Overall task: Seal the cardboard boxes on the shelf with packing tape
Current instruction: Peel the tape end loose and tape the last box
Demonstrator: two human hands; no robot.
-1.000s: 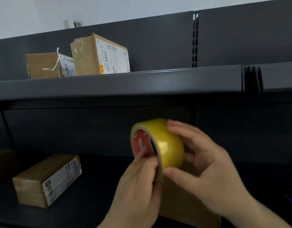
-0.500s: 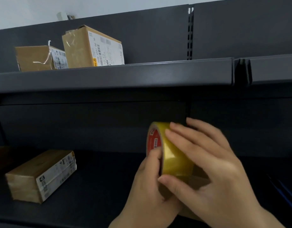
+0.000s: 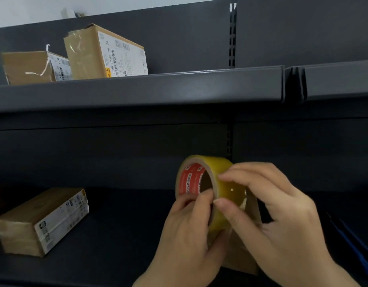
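**Hunting for the tape's loose end in front of the lower shelf**

Both hands are busy with one roll of yellowish packing tape [image 3: 212,189], held up just right of centre in the lower half of the frame. The left hand [image 3: 189,241] comes up from below, its thumb hooked through the red-printed core and its fingers curled round the roll's lower edge. That looks to me like a steadying grip, so the roll cannot spin. The right hand [image 3: 282,220] is closed over the outer winding from the right, thumb and fingertips pinched against the tape surface. I'd judge it is feeling for or picking at the free end, which would explain why the roll is turned with its open side to the left and its band facing that hand.

Directly behind the hands, at lower centre, a brown cardboard box [image 3: 243,257] stands on the lower shelf [image 3: 121,241], probably the one about to be sealed. Another long box [image 3: 40,222] with a white label lies at lower left. On the upper shelf [image 3: 137,90], at upper left, sit a small box [image 3: 27,67] with a bit of white string and a larger labelled box [image 3: 104,52] that already shows shiny tape.

The box behind the hands is mostly covered, so I cannot tell whether its flaps are shut. Whether any tape has been lifted is unclear too, and the label print is too small to read. Something blue [image 3: 353,245] is cut off at the lower right edge.
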